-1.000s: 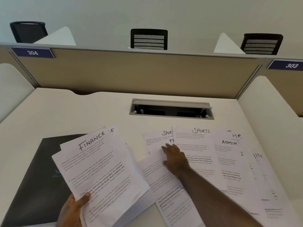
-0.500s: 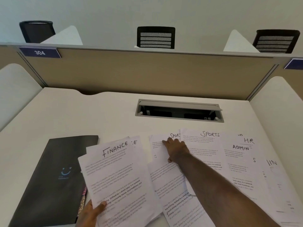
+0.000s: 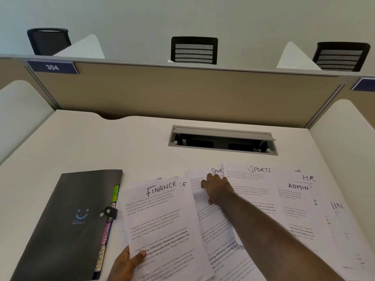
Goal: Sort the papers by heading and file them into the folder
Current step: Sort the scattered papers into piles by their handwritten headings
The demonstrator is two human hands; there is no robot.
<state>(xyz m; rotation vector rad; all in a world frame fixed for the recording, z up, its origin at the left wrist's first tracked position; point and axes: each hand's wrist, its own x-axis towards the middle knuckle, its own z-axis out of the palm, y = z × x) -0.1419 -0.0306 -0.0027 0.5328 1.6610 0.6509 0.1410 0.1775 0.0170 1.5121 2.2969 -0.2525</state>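
My left hand (image 3: 126, 264) grips the lower edge of a stack of sheets headed FINANCE (image 3: 162, 220), thumb on top, held just right of the black folder (image 3: 67, 224). The folder lies shut on the desk with its strap snapped; coloured tabs (image 3: 107, 230) reading HR, FINANCE and SPORTS stick out of its right edge. My right hand (image 3: 217, 189) reaches across the spread papers and pinches the left edge of one sheet (image 3: 199, 193), which bows up under the palm; its heading is hidden. Sheets headed SPORTS (image 3: 259, 170), ADMIN (image 3: 298, 186) and HR (image 3: 308, 178) overlap to the right.
A grey cable hatch (image 3: 223, 140) stands open in the white desk behind the papers. Beige partition panels (image 3: 182, 94) close off the back and sides, with a 304 label (image 3: 52, 67). Black chair backs show beyond the partition.
The FINANCE stack in my left hand has come off the folder and now sits to its right. My right hand slid up the sheet it pressed, and that sheet's edge now bows up.
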